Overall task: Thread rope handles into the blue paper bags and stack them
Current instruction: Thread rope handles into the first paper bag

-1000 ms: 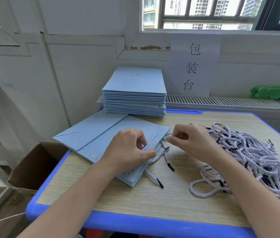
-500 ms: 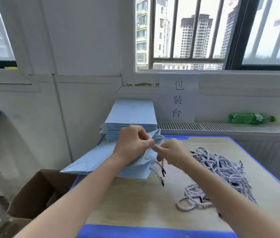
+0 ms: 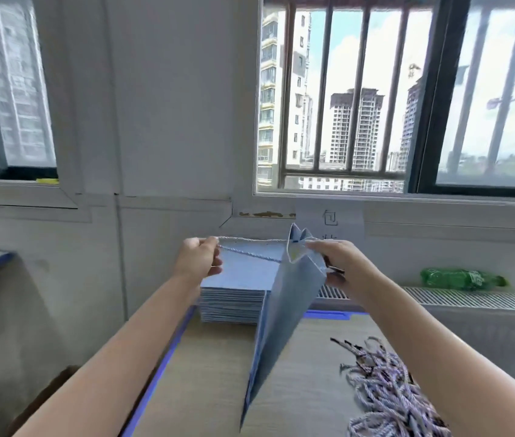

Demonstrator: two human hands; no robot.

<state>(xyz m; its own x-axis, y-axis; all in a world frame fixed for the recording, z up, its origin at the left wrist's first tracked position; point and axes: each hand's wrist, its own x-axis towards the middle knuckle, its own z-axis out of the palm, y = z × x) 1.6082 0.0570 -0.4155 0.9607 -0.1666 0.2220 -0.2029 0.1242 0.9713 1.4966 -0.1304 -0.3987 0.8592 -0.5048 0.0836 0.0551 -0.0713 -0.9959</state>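
A flat blue paper bag (image 3: 281,316) hangs in the air above the table, its top edge up and its bottom corner low. My right hand (image 3: 336,263) grips the bag at its top edge. My left hand (image 3: 197,258) pinches the white rope handle (image 3: 249,247), which stretches taut in two strands from that hand to the bag's top. A stack of flat blue bags (image 3: 234,298) lies behind on the table's far left corner. A pile of loose white ropes with black tips (image 3: 385,392) lies at the right on the table.
The wooden table has a blue rim (image 3: 161,367). A cardboard box (image 3: 44,402) stands on the floor at the left. A green bottle (image 3: 461,277) lies on the radiator ledge under the barred window. A paper sign (image 3: 330,220) hangs on the wall.
The bag has risen off the table and now hangs upright. My left hand has drawn the rope out to the left, away from the bag. The view has tilted upward.
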